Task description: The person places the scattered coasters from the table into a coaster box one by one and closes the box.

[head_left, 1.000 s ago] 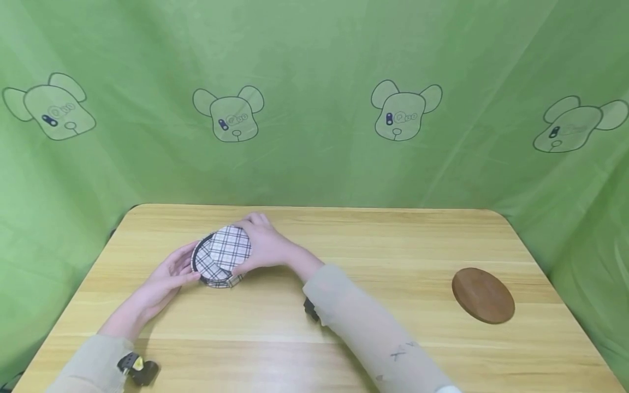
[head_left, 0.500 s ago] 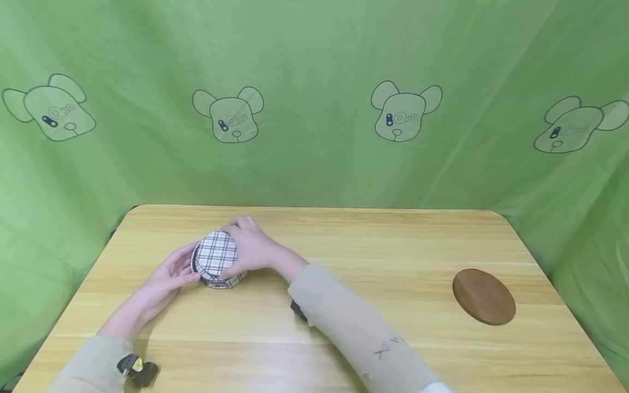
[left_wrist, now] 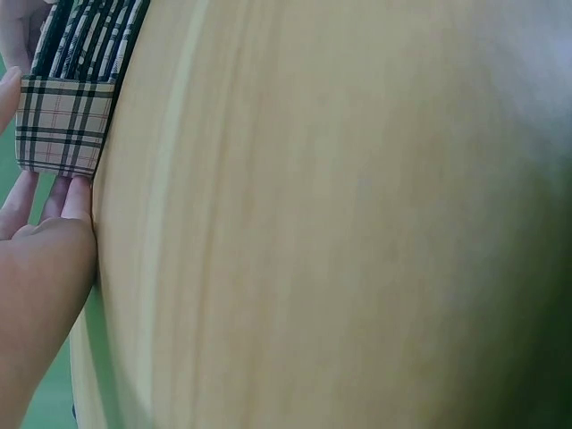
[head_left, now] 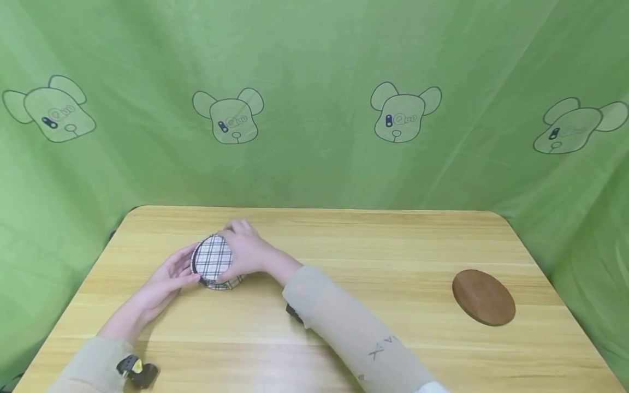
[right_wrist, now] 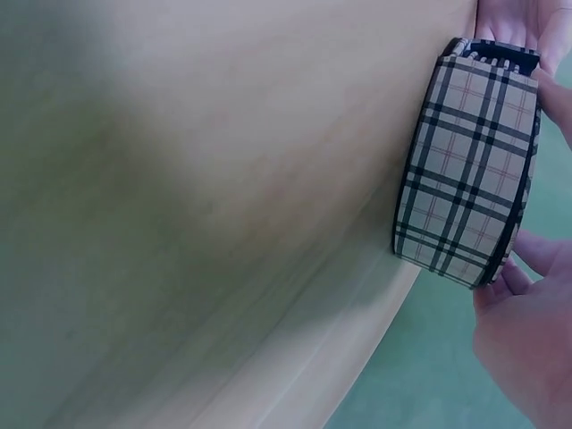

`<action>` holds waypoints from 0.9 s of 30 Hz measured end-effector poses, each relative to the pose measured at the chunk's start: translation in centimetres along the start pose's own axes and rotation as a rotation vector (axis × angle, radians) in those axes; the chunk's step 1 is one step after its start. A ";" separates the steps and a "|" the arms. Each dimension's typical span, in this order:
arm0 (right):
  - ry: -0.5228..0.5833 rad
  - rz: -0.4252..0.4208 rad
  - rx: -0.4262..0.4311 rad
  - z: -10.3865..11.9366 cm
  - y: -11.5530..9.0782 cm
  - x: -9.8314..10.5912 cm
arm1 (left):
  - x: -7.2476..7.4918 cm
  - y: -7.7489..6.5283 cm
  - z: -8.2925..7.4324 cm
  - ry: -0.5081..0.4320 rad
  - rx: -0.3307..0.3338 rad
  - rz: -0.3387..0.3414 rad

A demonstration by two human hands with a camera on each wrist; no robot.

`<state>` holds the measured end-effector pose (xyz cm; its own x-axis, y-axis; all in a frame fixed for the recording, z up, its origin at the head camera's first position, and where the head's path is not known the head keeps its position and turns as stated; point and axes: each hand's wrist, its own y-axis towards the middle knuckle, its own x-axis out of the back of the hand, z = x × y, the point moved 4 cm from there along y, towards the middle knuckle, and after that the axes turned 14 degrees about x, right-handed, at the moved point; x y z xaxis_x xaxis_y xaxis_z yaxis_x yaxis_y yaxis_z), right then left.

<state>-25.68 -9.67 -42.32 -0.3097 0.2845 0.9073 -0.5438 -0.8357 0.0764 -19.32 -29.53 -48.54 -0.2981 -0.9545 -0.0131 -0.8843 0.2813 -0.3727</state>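
Observation:
A round plaid coaster holder [head_left: 237, 281] stands at the table's left side. Several stacked coaster edges [left_wrist: 89, 40] show inside it in the left wrist view. On top lies a round plaid coaster [head_left: 212, 258], almost level with the holder's rim. My left hand [head_left: 162, 284] holds the holder's left side, thumb near the upper rim and fingers at the wall. With thumb and fingers spread across its right part, my right hand [head_left: 248, 252] grips the top coaster. The plaid wall of the holder fills much of the right wrist view's right side; part of the right hand's fingers is hidden.
A flat brown disc [head_left: 484, 297] lies on the right part of the wooden table [head_left: 344, 245]. Green curtains [head_left: 314, 158] printed with bear heads hang behind and beside the table. A small black camera [head_left: 142, 374] is strapped at the left wrist.
My right hand has moved left with the top coaster, which slid from overhanging the holder's right side to sitting over the stack. My left hand has stayed in place.

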 end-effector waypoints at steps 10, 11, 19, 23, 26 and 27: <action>-0.057 0.005 0.015 0.3 0.2 -0.2 | 0.1 -0.1 -0.1 0.002 -0.002 0.009; -0.063 0.003 0.016 0.4 0.1 -0.2 | 0.1 -0.1 -0.1 0.001 0.000 0.009; -0.091 0.011 0.026 0.3 -0.1 -0.4 | 0.0 -0.3 -0.2 0.013 0.009 0.002; -0.098 0.011 0.023 0.1 -0.3 -0.4 | 0.0 -0.2 -0.1 0.015 0.010 0.005; -0.103 0.006 0.021 0.1 -0.4 -0.3 | 0.0 -0.1 -0.1 0.014 0.008 0.007; -0.104 0.005 0.021 0.2 -0.5 -0.3 | 0.0 -0.1 -0.1 0.014 0.006 0.007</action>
<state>-25.20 -9.43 -42.54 -0.2289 0.2307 0.9457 -0.5257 -0.8470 0.0793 -19.23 -29.57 -48.43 -0.3095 -0.9509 -0.0027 -0.8799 0.2875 -0.3783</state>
